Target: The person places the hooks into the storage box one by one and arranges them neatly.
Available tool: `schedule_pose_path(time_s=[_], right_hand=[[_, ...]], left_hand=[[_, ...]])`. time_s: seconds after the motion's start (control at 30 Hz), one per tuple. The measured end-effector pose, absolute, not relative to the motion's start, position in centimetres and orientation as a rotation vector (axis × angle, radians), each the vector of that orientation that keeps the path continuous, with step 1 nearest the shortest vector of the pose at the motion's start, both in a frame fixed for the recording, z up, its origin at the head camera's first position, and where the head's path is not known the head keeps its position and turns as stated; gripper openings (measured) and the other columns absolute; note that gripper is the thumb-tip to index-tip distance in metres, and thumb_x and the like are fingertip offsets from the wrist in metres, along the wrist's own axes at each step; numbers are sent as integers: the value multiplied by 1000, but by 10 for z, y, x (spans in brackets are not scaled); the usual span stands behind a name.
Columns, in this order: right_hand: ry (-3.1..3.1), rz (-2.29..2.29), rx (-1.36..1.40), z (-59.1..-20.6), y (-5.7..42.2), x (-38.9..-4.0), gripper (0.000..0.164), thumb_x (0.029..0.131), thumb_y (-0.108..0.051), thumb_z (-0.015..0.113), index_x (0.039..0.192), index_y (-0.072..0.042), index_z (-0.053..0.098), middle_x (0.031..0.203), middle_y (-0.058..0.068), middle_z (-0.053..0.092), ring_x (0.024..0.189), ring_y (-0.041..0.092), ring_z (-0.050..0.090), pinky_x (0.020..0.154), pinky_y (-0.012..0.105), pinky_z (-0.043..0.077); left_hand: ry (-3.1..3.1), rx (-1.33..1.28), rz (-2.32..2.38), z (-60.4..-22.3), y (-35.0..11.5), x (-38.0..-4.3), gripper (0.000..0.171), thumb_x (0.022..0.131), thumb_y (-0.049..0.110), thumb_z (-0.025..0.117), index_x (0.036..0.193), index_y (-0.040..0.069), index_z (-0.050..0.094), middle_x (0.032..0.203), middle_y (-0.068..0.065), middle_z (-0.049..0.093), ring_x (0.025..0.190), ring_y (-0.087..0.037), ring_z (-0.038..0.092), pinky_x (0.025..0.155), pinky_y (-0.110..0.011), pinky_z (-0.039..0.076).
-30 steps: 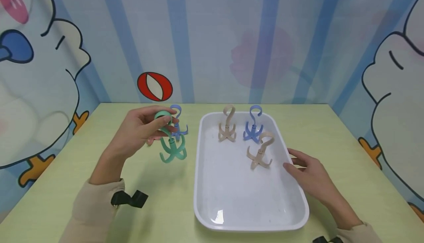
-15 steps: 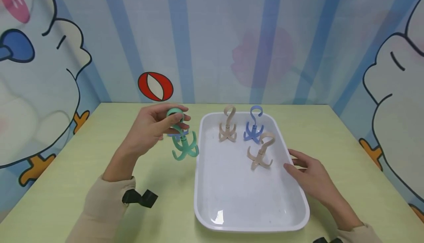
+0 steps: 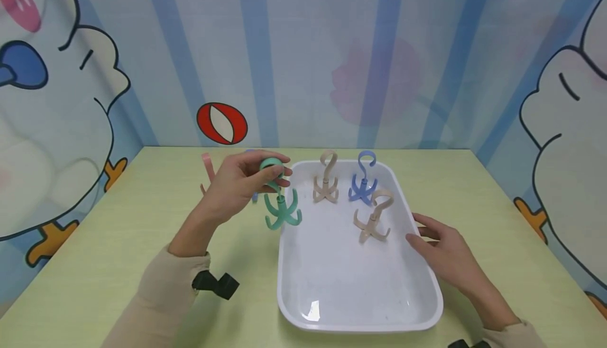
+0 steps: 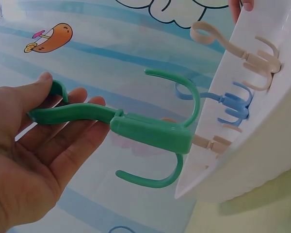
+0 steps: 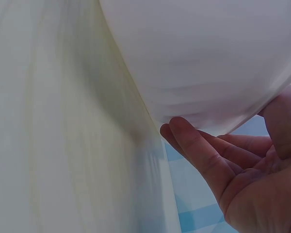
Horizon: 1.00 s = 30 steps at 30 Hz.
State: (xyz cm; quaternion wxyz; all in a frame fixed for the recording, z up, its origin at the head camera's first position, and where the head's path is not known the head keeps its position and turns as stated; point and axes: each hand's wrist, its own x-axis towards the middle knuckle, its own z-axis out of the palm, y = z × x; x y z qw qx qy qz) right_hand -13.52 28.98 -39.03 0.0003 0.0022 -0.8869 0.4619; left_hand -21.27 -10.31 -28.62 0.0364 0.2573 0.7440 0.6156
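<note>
A person's two bare hands work at a pale green table (image 3: 118, 263), seen from above. The left hand (image 3: 234, 187) pinches the curved top of a green hook (image 3: 282, 212) between thumb and fingers, so its four upturned prongs hang below, free of the fingers. The hook is in the air at the left rim of a white tray (image 3: 351, 284) — gripping it by the crook probably keeps the prongs pointing down, with the base unobstructed.

The right hand (image 3: 443, 248) holds the tray's right side loosely, its thumb over the rim and its fingers against the outer wall, presumably to keep the tray from sliding.

Inside the tray, three similar hooks stand on their prongs, crooks upward: a beige hook (image 3: 325, 187) at the back left, a blue hook (image 3: 363, 187) at the back right, and a second beige hook (image 3: 373, 221) nearer the right wall, leaning a little. Their splayed prongs seem to serve as feet.

Outside the tray, behind the left hand, parts of a pink hook (image 3: 207, 166) and another blue piece (image 3: 254, 198) show — mostly hidden. A striped cartoon backdrop (image 3: 303, 63) rises behind.
</note>
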Motion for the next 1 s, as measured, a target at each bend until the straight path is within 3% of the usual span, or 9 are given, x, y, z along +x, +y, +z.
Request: schedule_pose_path(time_s=[0.3,0.63,0.87,1.0], right_hand=[[-2781,1453,-2,-389,290,-135,62,105,-23,65,159,0,43,138,34,63,108,40,76,73,37,67],[-2778,1474,1,-393,291,-134,63,106,-23,65,159,2,41,138,35,63,107,39,77,73,39,67],[-2791,1467,-21,-391,289,-134,64,106,-23,64,160,1,40,140,35,61,108,40,76,73,39,67],[-2798,1455,-19,-390,289,-135,64,106,-24,64,160,1,40,141,35,61,109,41,76,74,40,67]], left_hand=[[2291,812,1853,-292,-87,-216,27,105,9,65,131,2,70,116,-18,78,96,-17,80,86,-34,65],[2345,784,1766,-302,-62,-221,28,105,11,66,132,5,71,117,-18,78,100,-25,79,90,-43,65],[2357,819,1692,-300,-49,-225,27,105,15,67,130,7,73,112,-16,78,95,-20,78,87,-35,65],[2360,826,1658,-298,-43,-228,27,105,15,68,130,8,73,109,-14,79,97,-27,78,86,-35,65]])
